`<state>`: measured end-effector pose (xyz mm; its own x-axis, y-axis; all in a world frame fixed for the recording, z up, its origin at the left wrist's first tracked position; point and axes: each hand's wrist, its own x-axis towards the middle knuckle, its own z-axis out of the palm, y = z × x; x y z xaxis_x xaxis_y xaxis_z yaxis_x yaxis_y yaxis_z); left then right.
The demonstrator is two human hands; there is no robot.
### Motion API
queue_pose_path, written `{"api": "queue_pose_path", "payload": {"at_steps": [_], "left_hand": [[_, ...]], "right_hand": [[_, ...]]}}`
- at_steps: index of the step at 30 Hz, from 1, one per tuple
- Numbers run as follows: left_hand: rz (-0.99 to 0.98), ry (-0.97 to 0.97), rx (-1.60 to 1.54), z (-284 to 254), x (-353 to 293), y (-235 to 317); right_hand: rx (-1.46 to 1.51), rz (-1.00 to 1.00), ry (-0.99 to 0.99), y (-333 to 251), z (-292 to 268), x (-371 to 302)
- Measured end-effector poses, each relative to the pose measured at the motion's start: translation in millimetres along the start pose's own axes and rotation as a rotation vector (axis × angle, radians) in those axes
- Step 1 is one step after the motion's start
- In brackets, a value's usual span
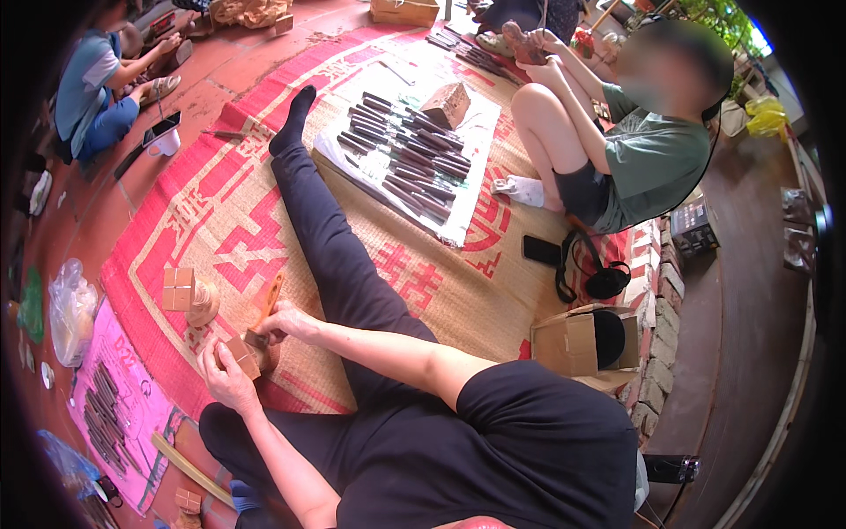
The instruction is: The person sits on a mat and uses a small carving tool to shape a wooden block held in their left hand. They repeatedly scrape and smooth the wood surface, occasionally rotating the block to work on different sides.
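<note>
My left hand [229,381] grips a small brown wooden block [240,356] from its near left side. My right hand [287,323] is closed around a flat brush with an orange handle [271,295]. The handle points up and away, while the brush's metal band [256,339] is low, against or just over the block. Its bristle end is too small to make out. Under the block, a round tan wooden piece [270,360] shows in part. Just beyond, a similar block with crossing lines [179,289] sits beside or on a round wooden stand [204,303].
My outstretched leg [322,229] crosses the red and tan mat [370,251]. Several dark-handled carving tools [414,150] lie on white paper; more lie on a pink sheet [132,388]. A person [656,150] sits at the right, near a phone [541,250] and an open carton [564,344].
</note>
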<state>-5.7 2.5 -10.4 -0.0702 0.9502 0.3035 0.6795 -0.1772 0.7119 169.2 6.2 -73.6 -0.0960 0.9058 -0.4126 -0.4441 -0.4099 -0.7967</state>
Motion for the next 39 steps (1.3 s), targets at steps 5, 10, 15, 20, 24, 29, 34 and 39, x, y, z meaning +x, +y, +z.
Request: {"api": "queue_pose_path", "payload": {"at_steps": [5, 10, 15, 20, 24, 29, 34, 39], "left_hand": [[0.019, -0.005, -0.001, -4, -2, 7], [0.015, 0.002, -0.001, -1, 1, 2], [0.034, -0.013, 0.002, -1, -1, 8], [-0.011, 0.003, 0.014, -4, 1, 2], [0.008, -0.018, 0.017, -5, 0, 11], [0.023, 0.008, 0.021, -3, 1, 4], [0.027, -0.008, 0.034, -1, -1, 7], [-0.020, 0.000, 0.012, -2, 0, 4]], "right_hand": [[-0.293, -0.091, 0.207, -1, -16, 6], [-0.201, -0.044, 0.022, -2, -2, 3], [-0.331, -0.103, 0.163, 8, -21, 18], [0.022, 0.039, -0.057, -4, 7, 6], [-0.332, -0.009, 0.204, -1, -15, 11], [0.082, 0.014, -0.065, -19, 13, 2], [-0.313, -0.051, 0.131, 10, -18, 20], [0.105, -0.008, -0.039, -15, 15, 4]]}}
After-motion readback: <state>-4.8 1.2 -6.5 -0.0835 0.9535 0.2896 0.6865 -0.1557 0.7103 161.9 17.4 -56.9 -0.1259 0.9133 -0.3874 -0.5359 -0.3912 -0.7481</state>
